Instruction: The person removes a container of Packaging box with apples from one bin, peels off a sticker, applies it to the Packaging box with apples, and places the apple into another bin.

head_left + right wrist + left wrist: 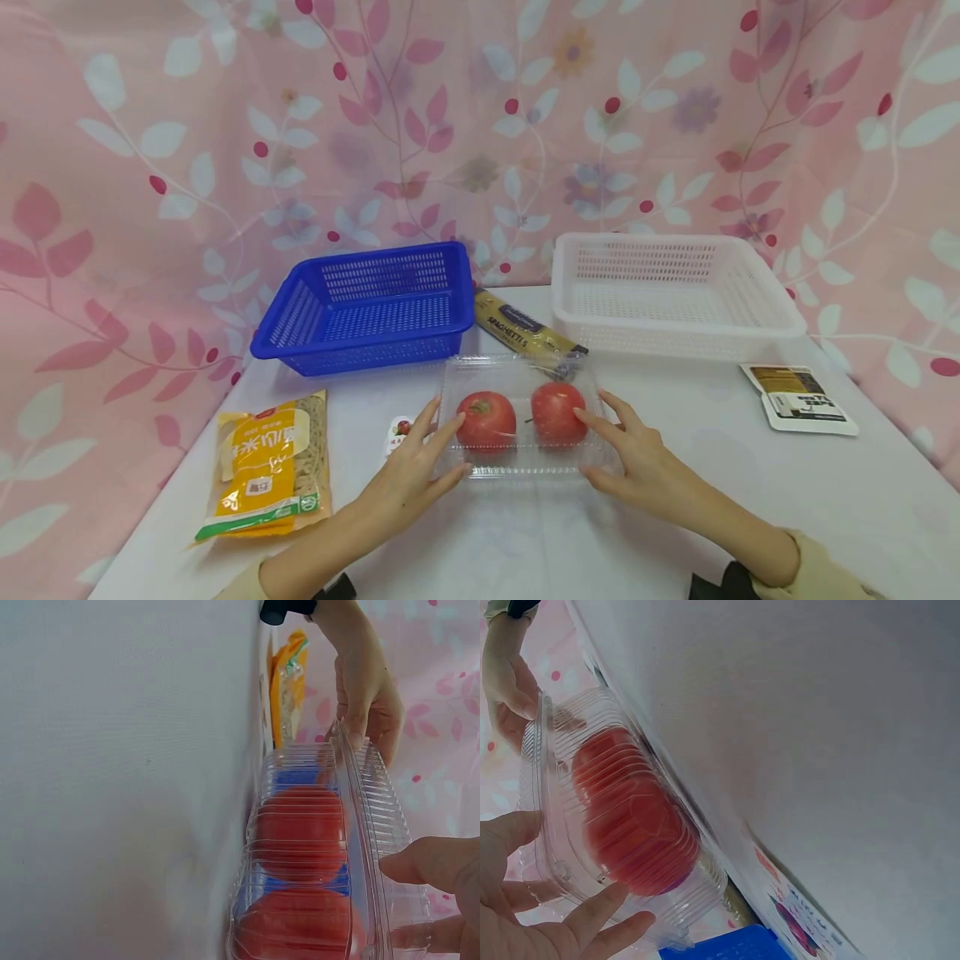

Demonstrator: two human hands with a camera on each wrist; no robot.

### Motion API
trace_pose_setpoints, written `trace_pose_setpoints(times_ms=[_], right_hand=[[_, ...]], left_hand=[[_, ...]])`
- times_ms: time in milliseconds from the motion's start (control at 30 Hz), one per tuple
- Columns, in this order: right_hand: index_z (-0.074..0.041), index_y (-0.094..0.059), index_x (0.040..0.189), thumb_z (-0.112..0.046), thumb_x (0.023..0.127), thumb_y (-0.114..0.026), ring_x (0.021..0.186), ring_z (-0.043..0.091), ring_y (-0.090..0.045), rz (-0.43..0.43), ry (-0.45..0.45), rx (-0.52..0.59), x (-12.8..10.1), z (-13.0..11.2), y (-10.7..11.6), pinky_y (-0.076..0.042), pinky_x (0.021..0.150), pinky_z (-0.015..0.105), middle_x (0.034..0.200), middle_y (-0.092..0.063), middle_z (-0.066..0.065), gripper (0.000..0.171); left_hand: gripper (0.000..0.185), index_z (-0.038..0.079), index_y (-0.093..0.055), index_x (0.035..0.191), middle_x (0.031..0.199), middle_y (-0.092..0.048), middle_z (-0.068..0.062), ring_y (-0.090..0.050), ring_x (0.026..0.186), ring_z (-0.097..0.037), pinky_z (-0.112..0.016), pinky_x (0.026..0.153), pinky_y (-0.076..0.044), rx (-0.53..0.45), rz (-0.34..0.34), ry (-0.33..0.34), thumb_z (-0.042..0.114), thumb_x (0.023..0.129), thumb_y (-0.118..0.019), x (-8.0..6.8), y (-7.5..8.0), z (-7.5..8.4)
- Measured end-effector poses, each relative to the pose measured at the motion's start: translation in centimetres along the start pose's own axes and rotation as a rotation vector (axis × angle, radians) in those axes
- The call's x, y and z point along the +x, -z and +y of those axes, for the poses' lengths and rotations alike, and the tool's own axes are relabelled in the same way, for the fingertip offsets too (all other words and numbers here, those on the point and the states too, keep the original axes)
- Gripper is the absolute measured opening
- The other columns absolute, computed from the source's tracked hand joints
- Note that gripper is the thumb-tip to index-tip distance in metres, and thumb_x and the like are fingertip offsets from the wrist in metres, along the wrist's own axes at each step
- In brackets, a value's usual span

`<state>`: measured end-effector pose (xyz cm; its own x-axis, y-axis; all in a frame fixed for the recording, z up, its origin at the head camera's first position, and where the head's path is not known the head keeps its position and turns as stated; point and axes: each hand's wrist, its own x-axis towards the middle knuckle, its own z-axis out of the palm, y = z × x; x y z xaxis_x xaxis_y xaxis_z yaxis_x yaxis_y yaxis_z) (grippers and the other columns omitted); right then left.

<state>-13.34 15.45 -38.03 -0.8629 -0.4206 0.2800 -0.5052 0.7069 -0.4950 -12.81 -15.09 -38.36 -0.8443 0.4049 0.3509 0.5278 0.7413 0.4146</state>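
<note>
a clear plastic box (522,417) sits on a white worktop (825,500), near its middle, with two red tomatoes (486,419) inside, side by side under the shut lid. the left hand (408,479) is at the box's left end, fingers (450,429) fairly straight and spread, tips against the lid and the thumb along the near edge. the right hand (637,454) mirrors it at the right end, fingers on the lid by the right tomato (558,412), thumb at the near corner. both hands bracket the box, touching it with loosely extended fingers rather than curling round it. the box rests flat on the worktop.

the left wrist view shows the ribbed lid (622,817) close up, with a thumb and fingertips pressed to its rim.

behind the box, a blue basket (367,307) stands to the left and a white basket (671,292) to the right, well apart. a spaghetti pack (525,329) lies between them, its near end touching the box's far edge. a yellow noodle bag (270,467) lies at the left, a small white packet (798,398) at the right. a small label (397,433) peeks out beside the left hand. a pink floral cloth (150,167) hangs behind.
</note>
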Motion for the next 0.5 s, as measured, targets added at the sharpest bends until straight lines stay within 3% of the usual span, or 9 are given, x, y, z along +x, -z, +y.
trace_pose_setpoints(times_ms=[167,500], right_hand=[[-0.009,-0.053,0.129,-0.023,0.072,-0.077,0.099,0.03,-0.056,0.016,0.019,-0.013,-0.08,0.21,-0.28,-0.041,0.076,0.064,0.138,-0.031,0.024,0.063],[-0.01,-0.049,0.132,-0.026,0.071,-0.078,0.101,0.037,-0.055,0.02,0.048,-0.01,-0.14,0.52,-0.72,-0.049,0.074,0.055,0.14,-0.027,0.024,0.07]], left_hand=[[0.059,0.013,-0.046,0.134,0.145,-0.023,-0.023,-0.05,0.113,-0.037,-0.04,0.07,-0.054,-0.008,-0.037,0.029,0.028,0.082,-0.069,0.07,-0.1,-0.02],[0.059,0.014,-0.044,0.135,0.144,-0.022,-0.025,-0.052,0.11,-0.038,-0.045,0.073,-0.052,0.036,-0.057,-0.014,0.028,0.084,-0.067,0.14,-0.01,-0.33]])
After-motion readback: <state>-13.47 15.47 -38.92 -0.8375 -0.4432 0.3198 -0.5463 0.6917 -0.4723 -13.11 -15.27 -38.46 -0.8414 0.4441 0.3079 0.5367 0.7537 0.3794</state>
